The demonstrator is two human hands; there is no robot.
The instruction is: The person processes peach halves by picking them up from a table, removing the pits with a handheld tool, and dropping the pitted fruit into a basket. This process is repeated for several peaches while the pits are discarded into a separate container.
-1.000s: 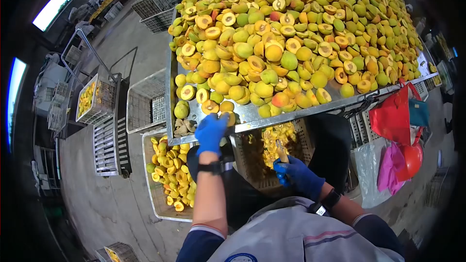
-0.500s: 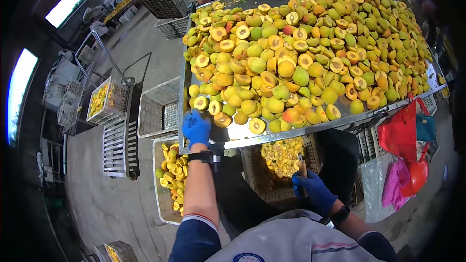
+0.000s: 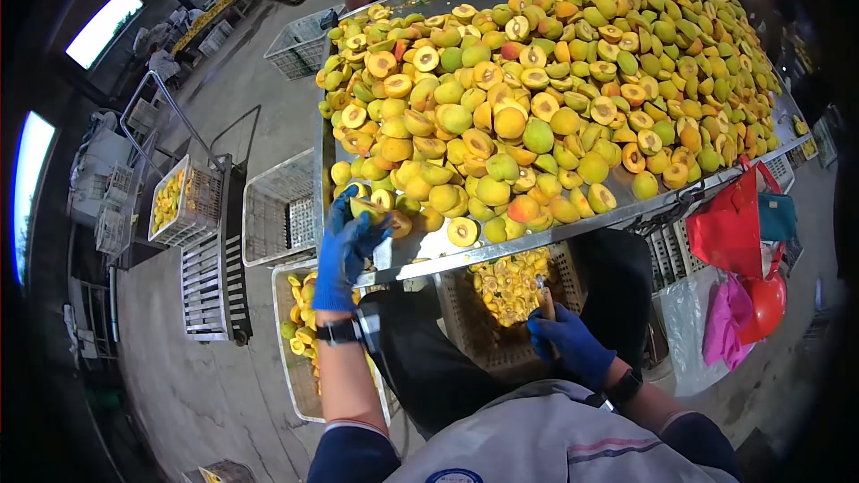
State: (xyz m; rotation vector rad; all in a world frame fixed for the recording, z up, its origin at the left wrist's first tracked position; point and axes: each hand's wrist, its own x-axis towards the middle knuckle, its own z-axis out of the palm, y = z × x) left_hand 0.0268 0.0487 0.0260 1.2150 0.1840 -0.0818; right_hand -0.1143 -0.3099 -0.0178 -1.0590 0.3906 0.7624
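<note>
The peach half (image 3: 365,207) sits in the left hand (image 3: 344,246), blue-gloved fingers curled round it, at the near left corner of the metal table (image 3: 429,246). The right hand (image 3: 562,340) waits low over the person's lap, fingers wrapped tight on the wooden handle of a small knife (image 3: 542,293), its blade hidden.

Judging by this, the step in hand is picking up a fruit to bring to the knife. The next move would call for carrying it down over the crate of cut pieces (image 3: 510,291) under the table edge and meeting the blade with the stone side turned up (whether this half has its stone I cannot tell).

Counted: one piece in hand, one knife, two gloved hands, a wrist device on each arm. The peach pile (image 3: 555,80) on the table is far too many to count. Two crates hold cut fruit near the knees, the second (image 3: 304,322) to the left, with an empty wire crate (image 3: 277,206) beyond it.
</note>
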